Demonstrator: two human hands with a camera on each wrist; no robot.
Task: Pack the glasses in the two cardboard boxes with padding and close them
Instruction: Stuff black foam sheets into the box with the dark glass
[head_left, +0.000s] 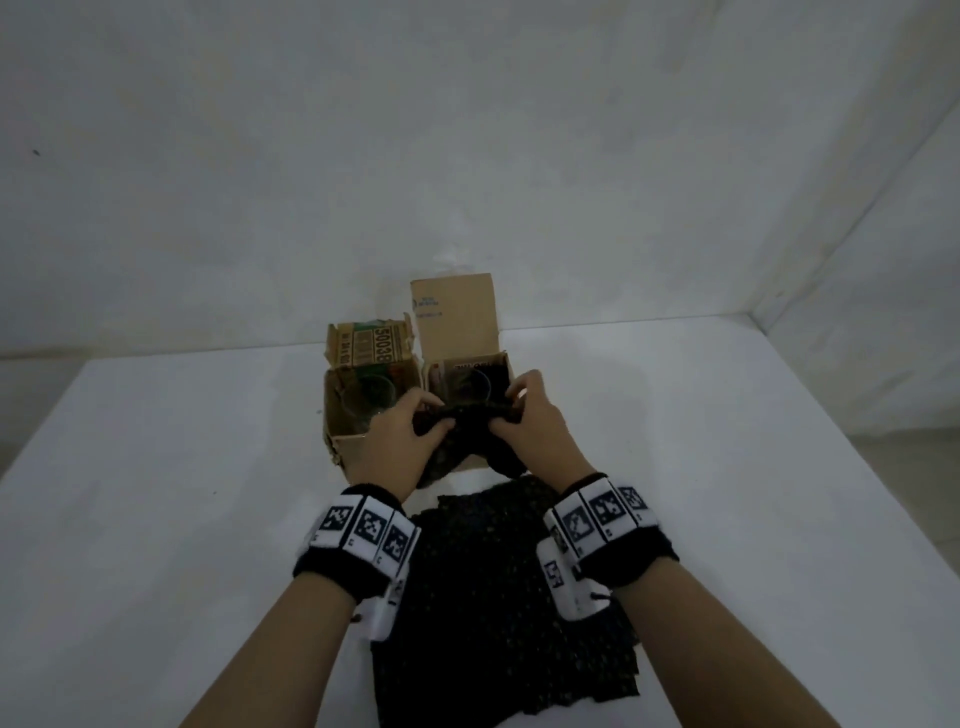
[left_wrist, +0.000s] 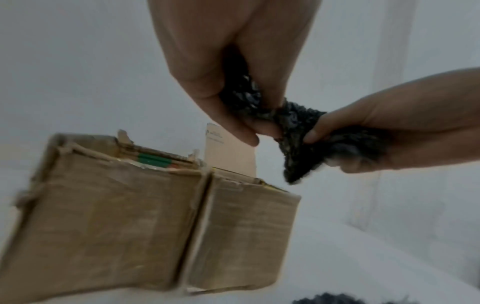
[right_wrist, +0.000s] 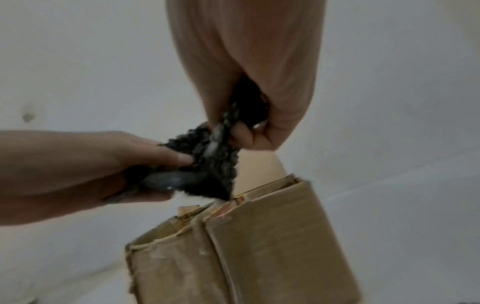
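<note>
A crumpled piece of black padding (head_left: 470, 423) is held between both hands just above the near rims of the two cardboard boxes; the left hand (head_left: 400, 441) is curled round one end of it, thumb and fingers pinching the material; the right hand (head_left: 530, 421) is closed on the other end in the same manner; in the left wrist view the wad (left_wrist: 293, 131) is seen bunched and stretched between the two grips, a corner hanging down. Directly beyond the left hand the left box (head_left: 340, 410) is seen open, a glass (head_left: 371, 397) standing inside; beyond the right hand the right box (head_left: 501, 364) is seen with its back flap raised, a second glass (head_left: 475, 387) partly made out inside, its base hidden by the hands. The two boxes are set touching side by side. Beneath the wrists, nearer the person, a flat sheet of black padding (head_left: 498, 597) is spread on the white table (head_left: 156, 493); marker-printed wristbands (head_left: 363, 535) are worn on both forearms.
</note>
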